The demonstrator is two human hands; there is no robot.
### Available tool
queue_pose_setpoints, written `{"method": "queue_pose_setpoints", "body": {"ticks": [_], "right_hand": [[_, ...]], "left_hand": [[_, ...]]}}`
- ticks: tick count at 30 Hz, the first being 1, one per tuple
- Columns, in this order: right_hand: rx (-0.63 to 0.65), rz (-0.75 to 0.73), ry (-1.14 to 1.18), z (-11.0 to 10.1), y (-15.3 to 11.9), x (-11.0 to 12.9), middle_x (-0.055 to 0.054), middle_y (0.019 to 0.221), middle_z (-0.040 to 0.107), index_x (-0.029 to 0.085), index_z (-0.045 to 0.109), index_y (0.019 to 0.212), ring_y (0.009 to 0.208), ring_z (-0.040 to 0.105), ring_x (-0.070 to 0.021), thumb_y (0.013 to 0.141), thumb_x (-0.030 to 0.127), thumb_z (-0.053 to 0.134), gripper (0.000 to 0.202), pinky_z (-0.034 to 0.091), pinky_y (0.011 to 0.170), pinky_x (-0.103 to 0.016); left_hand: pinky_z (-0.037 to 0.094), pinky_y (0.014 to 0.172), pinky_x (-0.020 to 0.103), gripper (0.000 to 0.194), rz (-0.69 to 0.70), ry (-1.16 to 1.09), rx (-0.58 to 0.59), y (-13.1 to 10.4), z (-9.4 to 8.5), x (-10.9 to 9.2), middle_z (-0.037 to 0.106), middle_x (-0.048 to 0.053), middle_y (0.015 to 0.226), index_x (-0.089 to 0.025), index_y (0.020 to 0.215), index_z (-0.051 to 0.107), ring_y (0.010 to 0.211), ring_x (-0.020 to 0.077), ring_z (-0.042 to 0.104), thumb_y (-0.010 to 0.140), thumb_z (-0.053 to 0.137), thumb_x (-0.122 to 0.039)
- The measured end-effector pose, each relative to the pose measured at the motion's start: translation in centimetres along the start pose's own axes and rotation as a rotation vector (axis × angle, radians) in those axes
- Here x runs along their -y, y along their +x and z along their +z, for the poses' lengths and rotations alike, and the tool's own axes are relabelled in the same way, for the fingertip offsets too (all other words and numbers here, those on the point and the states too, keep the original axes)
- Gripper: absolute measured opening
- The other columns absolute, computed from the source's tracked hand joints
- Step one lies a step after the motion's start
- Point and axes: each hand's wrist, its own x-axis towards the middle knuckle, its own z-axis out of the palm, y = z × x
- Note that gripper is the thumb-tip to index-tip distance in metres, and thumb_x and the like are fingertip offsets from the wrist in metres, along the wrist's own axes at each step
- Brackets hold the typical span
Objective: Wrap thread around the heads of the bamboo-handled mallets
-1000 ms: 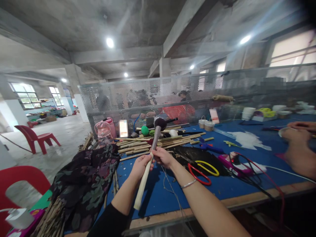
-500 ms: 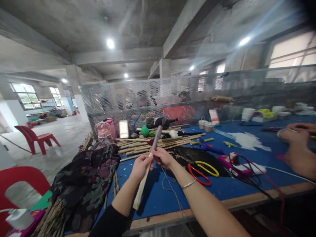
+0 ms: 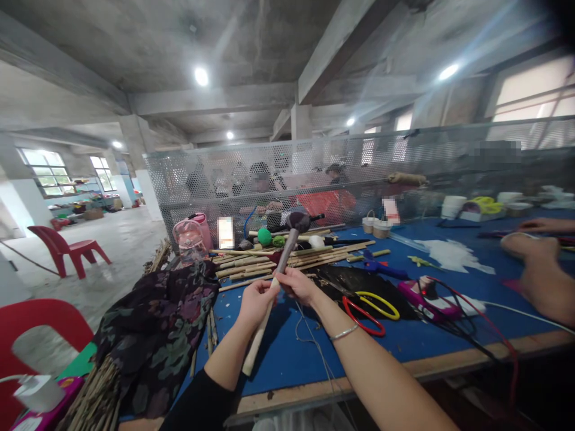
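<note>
Both my hands grip a pale wooden stick [image 3: 255,348] whose upper part is wrapped in a grey-brown covering [image 3: 286,249]. My left hand [image 3: 257,304] is closed around the bare wood just below the wrapping. Right beside it, my right hand [image 3: 295,285] pinches the lower end of the wrapped part. A thin grey thread [image 3: 309,338] hangs from near my right hand down to the table's front edge. Scissors with one red and one yellow handle [image 3: 371,308] lie to the right of my right forearm. Several pale sticks [image 3: 251,264] lie behind my hands.
Dark patterned cloth [image 3: 157,323] and a bundle of thin twigs [image 3: 96,389] lie at the left. A purple power strip [image 3: 422,299] with cables is at the right. Another person's hand [image 3: 545,269] works at the far right. A perforated metal screen [image 3: 202,179] stands behind the blue table [image 3: 309,368].
The stick has turned slightly about its length in my hands. Both hands stay in nearly the same place. At the far right, the other person's hand has shifted a little.
</note>
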Motion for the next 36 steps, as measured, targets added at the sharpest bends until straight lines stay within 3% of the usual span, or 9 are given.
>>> {"method": "queue_pose_setpoints", "body": {"ticks": [4,8,14,20,24,32,36], "right_hand": [[0.122,0.002,0.108,-0.6,-0.3,0.5,0.012,0.045,0.027,0.017,0.047,0.089,0.035,0.014,-0.0025,0.068,0.044,0.065,0.038,0.006,0.034,-0.017],[0.082,0.003,0.047,-0.8,-0.4,0.4,0.012,0.041,0.029,0.016,0.048,0.083,0.032,0.015,-0.0025,0.068,0.043,0.065,0.036,0.007,0.033,-0.018],[0.02,-0.036,0.003,0.0,-0.1,0.2,0.007,0.047,0.043,0.015,0.047,0.073,0.035,0.028,-0.0025,0.062,0.042,0.07,0.037,0.017,0.035,-0.019],[0.104,-0.02,0.056,-0.2,-0.3,0.4,0.011,0.042,0.031,0.016,0.049,0.084,0.033,0.016,-0.0025,0.068,0.044,0.064,0.035,0.008,0.033,-0.018],[0.08,0.013,0.048,-0.7,-0.2,0.1,0.012,0.04,0.029,0.017,0.047,0.077,0.031,0.015,-0.0022,0.068,0.043,0.065,0.033,0.006,0.032,-0.019],[-0.059,-0.023,-0.084,-0.1,0.1,-0.2,0.011,0.041,0.034,0.016,0.046,0.07,0.031,0.022,-0.002,0.063,0.042,0.067,0.035,0.01,0.033,-0.019],[0.012,-0.031,-0.024,-0.1,0.1,-0.2,0.011,0.041,0.031,0.016,0.047,0.077,0.032,0.02,-0.0024,0.068,0.045,0.064,0.035,0.009,0.032,-0.019]], "left_hand": [[0.038,0.043,0.02,0.041,-0.057,-0.193,0.121,0.0,0.0,-0.1,0.059,0.002,0.062,-0.013,0.069,0.054,0.043,0.0076,0.049,0.059,0.065,-0.052],[0.037,0.041,0.02,0.043,-0.102,-0.13,0.191,-0.1,-0.1,0.2,0.06,0.002,0.063,-0.013,0.075,0.055,0.041,0.0079,0.048,0.066,0.058,-0.055],[0.038,0.049,0.018,0.036,0.163,0.085,-0.026,0.2,-0.3,0.9,0.06,0.001,0.065,-0.012,0.078,0.06,0.051,0.0074,0.05,0.056,0.073,-0.038],[0.038,0.044,0.019,0.04,-0.057,-0.194,0.124,0.1,-0.3,0.1,0.061,0.002,0.064,-0.012,0.077,0.057,0.044,0.0069,0.049,0.062,0.066,-0.049],[0.037,0.042,0.019,0.042,-0.147,-0.231,0.183,-0.2,-0.1,0.0,0.061,0.004,0.066,-0.012,0.077,0.057,0.043,0.0073,0.048,0.063,0.062,-0.051],[0.03,0.043,0.017,0.036,0.093,0.122,-0.099,0.1,-0.2,0.7,0.05,-0.004,0.05,-0.014,0.065,0.055,0.043,0.0051,0.041,0.055,0.072,-0.044],[0.031,0.04,0.018,0.04,-0.005,-0.013,-0.019,0.0,0.0,0.6,0.05,-0.003,0.049,-0.014,0.065,0.052,0.039,0.0061,0.042,0.062,0.064,-0.052]]}}
